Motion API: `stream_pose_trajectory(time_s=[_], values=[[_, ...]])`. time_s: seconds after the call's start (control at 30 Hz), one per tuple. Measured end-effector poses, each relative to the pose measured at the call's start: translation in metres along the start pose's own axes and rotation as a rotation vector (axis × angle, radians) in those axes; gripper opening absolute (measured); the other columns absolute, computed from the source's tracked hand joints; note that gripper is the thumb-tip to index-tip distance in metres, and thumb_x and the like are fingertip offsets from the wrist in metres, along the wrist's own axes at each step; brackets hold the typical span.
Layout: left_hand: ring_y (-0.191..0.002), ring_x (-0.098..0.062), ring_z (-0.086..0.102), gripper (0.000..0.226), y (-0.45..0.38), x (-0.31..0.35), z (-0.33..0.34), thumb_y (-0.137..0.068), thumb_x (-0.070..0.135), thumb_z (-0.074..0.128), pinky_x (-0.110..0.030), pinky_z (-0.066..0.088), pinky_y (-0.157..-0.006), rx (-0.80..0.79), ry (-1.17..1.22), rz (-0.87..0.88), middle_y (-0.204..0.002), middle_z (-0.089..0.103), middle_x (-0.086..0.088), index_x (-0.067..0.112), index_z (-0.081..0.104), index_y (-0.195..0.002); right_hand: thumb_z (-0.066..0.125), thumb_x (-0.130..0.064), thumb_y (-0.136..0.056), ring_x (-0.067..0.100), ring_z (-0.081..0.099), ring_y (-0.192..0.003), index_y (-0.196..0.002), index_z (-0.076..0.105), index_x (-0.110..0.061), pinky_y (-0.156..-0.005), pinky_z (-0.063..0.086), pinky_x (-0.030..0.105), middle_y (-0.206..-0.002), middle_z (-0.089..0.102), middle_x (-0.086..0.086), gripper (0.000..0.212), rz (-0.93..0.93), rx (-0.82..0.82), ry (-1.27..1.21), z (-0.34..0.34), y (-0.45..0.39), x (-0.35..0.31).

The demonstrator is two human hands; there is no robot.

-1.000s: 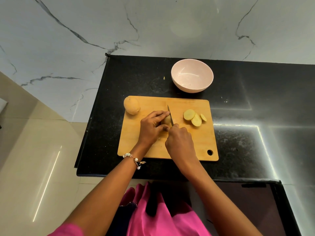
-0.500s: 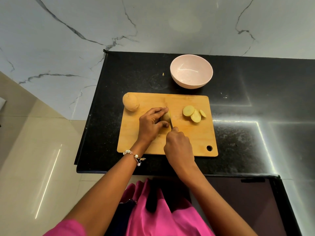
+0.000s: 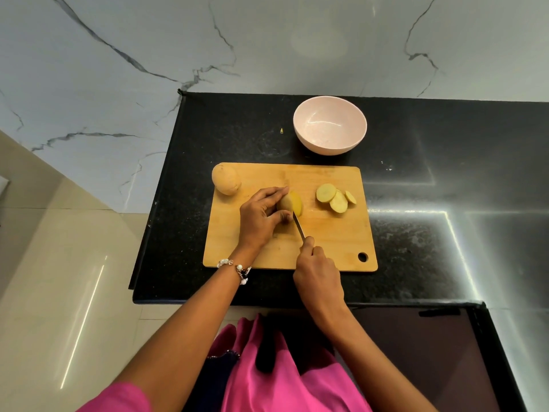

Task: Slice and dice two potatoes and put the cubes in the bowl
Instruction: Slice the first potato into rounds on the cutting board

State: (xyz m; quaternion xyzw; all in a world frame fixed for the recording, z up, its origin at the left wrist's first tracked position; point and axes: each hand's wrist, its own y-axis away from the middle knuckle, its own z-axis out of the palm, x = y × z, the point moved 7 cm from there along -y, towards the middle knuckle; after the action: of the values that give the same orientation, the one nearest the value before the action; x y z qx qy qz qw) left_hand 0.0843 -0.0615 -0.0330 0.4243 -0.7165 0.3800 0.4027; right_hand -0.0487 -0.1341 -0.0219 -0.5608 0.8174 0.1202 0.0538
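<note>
Slicing potato (image 3: 287, 203) w/ knife (image 3: 299, 226) in right hand (image 3: 319, 270), left hand (image 3: 261, 217) steadying

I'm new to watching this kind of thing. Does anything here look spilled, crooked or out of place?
One small oddity: a tiny yellowish scrap lies on the black counter left of the bowl; what it is, I cannot tell. The whole potato overhangs the cutting board at its far left corner.

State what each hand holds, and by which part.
Left hand: the half-cut potato, fingers curled over its uncut end. Right hand: the knife, by its handle, hidden in the fist.
</note>
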Motion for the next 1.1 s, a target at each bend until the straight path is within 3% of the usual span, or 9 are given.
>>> stream_pose_trajectory(time_s=[0.1, 0.27, 0.37, 0.53, 0.7, 0.8, 0.93, 1.1], values=[[-0.109, 0.000, 0.055, 0.055, 0.001, 0.001, 0.000, -0.068, 0.016, 0.080, -0.013, 0.048, -0.088, -0.006, 0.019, -0.001, -0.117, 0.059, 0.007, 0.012, 0.063, -0.119, 0.030, -0.001, -0.096, 0.040, 0.062, -0.082, -0.142, 0.027, 0.007, -0.058, 0.038, 0.039, -0.106, 0.057, 0.021, 0.047, -0.013, 0.035, 0.029, -0.003, -0.012, 0.011], [-0.111, -0.004, 0.056, 0.055, 0.001, 0.000, 0.000, -0.068, 0.018, 0.081, -0.024, 0.050, -0.093, -0.003, 0.011, 0.016, -0.118, 0.060, 0.005, 0.012, 0.063, -0.120, 0.034, 0.001, -0.092, 0.045, 0.059, -0.083, -0.139, 0.034, 0.007, -0.060, 0.031, 0.038, -0.103, 0.058, 0.027, 0.046, 0.029, 0.067, -0.021, -0.011, -0.033, 0.039], [-0.112, -0.003, 0.054, 0.055, 0.001, -0.001, 0.000, -0.069, 0.017, 0.080, -0.024, 0.050, -0.094, -0.014, -0.007, 0.019, -0.120, 0.059, 0.006, 0.013, 0.062, -0.121, 0.037, -0.007, -0.097, 0.042, 0.059, -0.081, -0.125, 0.047, 0.004, -0.060, 0.029, 0.035, -0.092, 0.063, 0.023, 0.032, 0.064, 0.083, -0.147, -0.014, -0.038, 0.051], [-0.115, -0.004, 0.052, 0.055, 0.000, -0.002, 0.001, -0.073, 0.019, 0.078, -0.027, 0.049, -0.096, -0.046, -0.043, 0.020, -0.122, 0.055, 0.009, 0.015, 0.060, -0.124, 0.044, -0.012, -0.098, 0.038, 0.059, -0.069, -0.113, 0.058, 0.005, -0.055, 0.031, 0.034, -0.076, 0.066, 0.021, 0.027, -0.002, 0.188, -0.345, -0.044, -0.028, 0.030], [-0.117, -0.009, 0.053, 0.052, 0.000, -0.003, 0.002, -0.079, 0.020, 0.073, -0.034, 0.049, -0.097, -0.070, -0.062, 0.054, -0.125, 0.053, 0.007, 0.013, 0.056, -0.128, 0.040, -0.015, -0.099, 0.033, 0.058, -0.071, -0.114, 0.055, -0.001, -0.056, 0.029, 0.032, -0.080, 0.065, 0.015, 0.025, -0.058, 0.128, -0.326, -0.050, -0.025, 0.003], [-0.114, -0.008, 0.054, 0.053, 0.001, -0.002, 0.002, -0.079, 0.023, 0.073, -0.027, 0.049, -0.096, -0.061, -0.053, 0.048, -0.124, 0.056, 0.003, 0.011, 0.056, -0.128, 0.039, -0.014, -0.098, 0.033, 0.059, -0.075, -0.114, 0.052, -0.004, -0.058, 0.032, 0.033, -0.085, 0.064, 0.014, 0.023, -0.042, 0.096, -0.286, -0.044, -0.024, -0.004], [-0.109, 0.000, 0.052, 0.053, 0.001, 0.000, -0.001, -0.077, 0.024, 0.075, -0.008, 0.042, -0.091, -0.030, -0.066, 0.054, -0.121, 0.060, 0.003, 0.011, 0.058, -0.125, 0.037, -0.010, -0.096, 0.033, 0.060, -0.083, -0.126, 0.046, -0.002, -0.061, 0.037, 0.034, -0.098, 0.063, 0.015, 0.032, -0.004, 0.064, -0.221, -0.036, -0.024, -0.007], [-0.107, 0.006, 0.050, 0.052, 0.000, -0.001, -0.002, -0.075, 0.022, 0.076, -0.005, 0.040, -0.089, -0.009, -0.038, 0.033, -0.116, 0.058, 0.009, 0.009, 0.060, -0.122, 0.030, -0.008, -0.100, 0.033, 0.060, -0.087, -0.128, 0.041, -0.002, -0.061, 0.031, 0.031, -0.102, 0.060, 0.014, 0.031, -0.003, 0.065, -0.083, -0.041, -0.017, -0.015]])
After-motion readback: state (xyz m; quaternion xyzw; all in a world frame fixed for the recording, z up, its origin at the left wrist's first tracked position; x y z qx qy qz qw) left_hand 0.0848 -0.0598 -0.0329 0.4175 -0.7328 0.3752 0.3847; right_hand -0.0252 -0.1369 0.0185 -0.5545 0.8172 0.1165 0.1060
